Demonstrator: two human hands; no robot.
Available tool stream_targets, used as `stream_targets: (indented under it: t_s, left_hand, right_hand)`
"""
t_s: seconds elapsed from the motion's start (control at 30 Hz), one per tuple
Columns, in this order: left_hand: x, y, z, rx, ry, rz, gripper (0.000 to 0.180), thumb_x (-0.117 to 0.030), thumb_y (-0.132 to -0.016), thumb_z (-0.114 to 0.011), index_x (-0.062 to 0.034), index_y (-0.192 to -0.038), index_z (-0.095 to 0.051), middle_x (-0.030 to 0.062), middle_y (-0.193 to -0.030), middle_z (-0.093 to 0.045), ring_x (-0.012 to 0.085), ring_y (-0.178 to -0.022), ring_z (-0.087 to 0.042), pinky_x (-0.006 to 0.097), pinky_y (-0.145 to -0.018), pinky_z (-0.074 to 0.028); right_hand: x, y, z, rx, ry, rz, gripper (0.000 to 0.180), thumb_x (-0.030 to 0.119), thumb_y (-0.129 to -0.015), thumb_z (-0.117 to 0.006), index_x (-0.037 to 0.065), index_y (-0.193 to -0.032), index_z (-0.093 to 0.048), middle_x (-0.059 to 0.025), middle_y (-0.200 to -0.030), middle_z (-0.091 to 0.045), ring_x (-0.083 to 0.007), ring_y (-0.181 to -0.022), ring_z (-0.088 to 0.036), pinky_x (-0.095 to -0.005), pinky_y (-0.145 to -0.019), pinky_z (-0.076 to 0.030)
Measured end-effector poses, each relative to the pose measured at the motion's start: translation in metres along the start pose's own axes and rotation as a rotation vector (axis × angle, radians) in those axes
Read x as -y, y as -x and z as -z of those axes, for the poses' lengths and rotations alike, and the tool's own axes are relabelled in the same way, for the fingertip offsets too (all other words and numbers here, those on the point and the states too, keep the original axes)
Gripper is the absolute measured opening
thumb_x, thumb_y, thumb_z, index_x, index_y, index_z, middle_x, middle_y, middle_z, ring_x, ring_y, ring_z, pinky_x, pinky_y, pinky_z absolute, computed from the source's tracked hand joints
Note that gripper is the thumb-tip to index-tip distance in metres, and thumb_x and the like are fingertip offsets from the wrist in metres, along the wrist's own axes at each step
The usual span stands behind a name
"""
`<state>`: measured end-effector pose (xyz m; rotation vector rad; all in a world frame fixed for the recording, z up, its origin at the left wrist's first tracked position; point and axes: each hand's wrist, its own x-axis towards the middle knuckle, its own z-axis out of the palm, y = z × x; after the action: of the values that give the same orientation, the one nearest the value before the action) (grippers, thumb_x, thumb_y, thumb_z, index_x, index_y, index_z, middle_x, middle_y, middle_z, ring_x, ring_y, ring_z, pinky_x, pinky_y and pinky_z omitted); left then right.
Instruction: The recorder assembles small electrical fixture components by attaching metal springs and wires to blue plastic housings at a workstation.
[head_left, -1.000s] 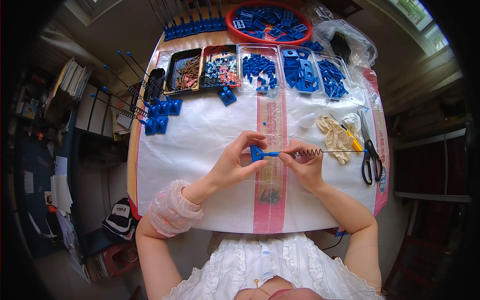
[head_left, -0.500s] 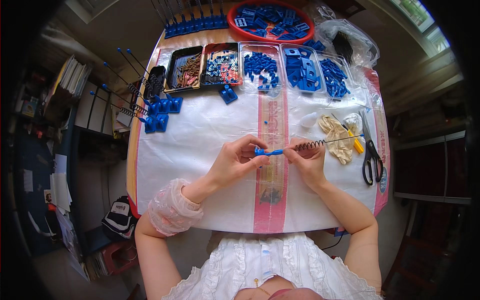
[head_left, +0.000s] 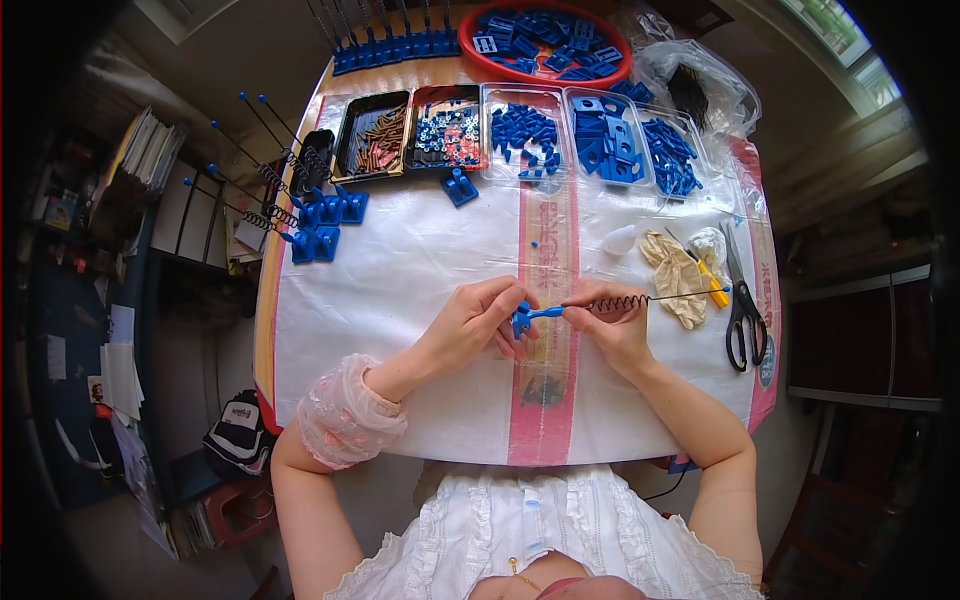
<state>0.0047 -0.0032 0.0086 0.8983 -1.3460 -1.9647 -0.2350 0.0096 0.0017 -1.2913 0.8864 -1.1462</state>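
My left hand (head_left: 482,312) is closed around a small blue plastic base (head_left: 521,319), partly hidden by the fingers. From it a slim blue plastic stem (head_left: 546,312) runs to the right. My right hand (head_left: 614,325) pinches the black coil spring (head_left: 622,303) near where it meets this stem. The spring's straight wire ends in a blue tip (head_left: 726,290) pointing right. Both hands hold the joined piece level above the white sheet (head_left: 420,250). Beyond them a tiny blue bit (head_left: 534,244) lies on the sheet.
Trays of brown screws (head_left: 378,138), small hardware (head_left: 445,135) and blue parts (head_left: 525,130) line the back, before a red basin (head_left: 470,58). Finished-looking spring pieces (head_left: 325,212) stand at left. Scissors (head_left: 743,315), a beige glove (head_left: 677,278) and a yellow-handled tool (head_left: 716,291) lie right.
The blue base has turned in my left hand, whose fingers have shifted around it. The wire's blue tip has swung slightly toward me, and the spring lies more level.
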Motion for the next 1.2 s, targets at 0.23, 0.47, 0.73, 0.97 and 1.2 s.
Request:
stream_targets:
  t_s: [0.23, 0.47, 0.73, 0.97, 1.2]
  left_hand:
    - [0.0, -0.002, -0.006, 0.015, -0.185, -0.192, 0.039, -0.03, -0.104, -0.054, -0.0012, -0.13, -0.051, 0.0097, -0.102, -0.068, 0.0158, -0.084, -0.07, 0.026, -0.069, -0.058]
    - [-0.003, 0.001, -0.005, 0.003, -0.074, -0.121, 0.038, -0.022, -0.104, -0.053, -0.0034, -0.137, -0.043, 0.0119, -0.097, -0.069, 0.0165, -0.082, -0.07, 0.026, -0.068, -0.058]
    - [-0.004, -0.003, 0.002, 0.023, 0.047, -0.018, 0.035, -0.029, -0.108, -0.044, -0.003, -0.131, -0.048, 0.0171, -0.085, -0.072, 0.0179, -0.066, -0.072, 0.023, -0.054, -0.056]
    - [-0.001, -0.005, 0.005, -0.019, 0.064, -0.041, 0.037, -0.032, -0.108, -0.041, -0.0013, -0.126, -0.053, 0.0148, -0.082, -0.07, 0.0146, -0.062, -0.07, 0.021, -0.051, -0.054]
    - [-0.002, -0.006, 0.009, -0.038, 0.094, -0.035, 0.041, -0.035, -0.108, -0.04, 0.0001, -0.12, -0.057, 0.0117, -0.077, -0.068, 0.0109, -0.056, -0.065, 0.019, -0.048, -0.051]
  right_hand:
    - [0.002, -0.001, 0.002, -0.047, -0.006, -0.055, 0.004, -0.003, -0.086, -0.075, -0.003, -0.089, -0.073, -0.0038, -0.08, -0.068, -0.0081, -0.073, -0.063, -0.0217, -0.064, -0.049]
    - [0.003, -0.001, 0.001, -0.056, -0.02, -0.09, 0.004, -0.003, -0.086, -0.075, -0.003, -0.089, -0.073, -0.0043, -0.081, -0.068, -0.0079, -0.074, -0.063, -0.0211, -0.064, -0.048]
    - [-0.001, 0.001, 0.0, 0.025, 0.055, -0.023, 0.01, -0.006, -0.084, -0.074, -0.003, -0.094, -0.072, -0.0047, -0.088, -0.068, -0.0071, -0.08, -0.062, -0.0205, -0.066, -0.047]
    - [0.004, 0.002, -0.003, -0.014, -0.022, -0.054, 0.025, -0.004, -0.085, -0.074, -0.002, -0.11, -0.069, -0.0027, -0.092, -0.067, -0.0063, -0.081, -0.061, -0.0226, -0.069, -0.049]
    - [-0.001, -0.001, 0.004, -0.09, -0.154, -0.021, 0.025, 0.001, -0.09, -0.071, -0.001, -0.114, -0.067, -0.0017, -0.093, -0.068, -0.007, -0.084, -0.062, -0.0237, -0.074, -0.05]
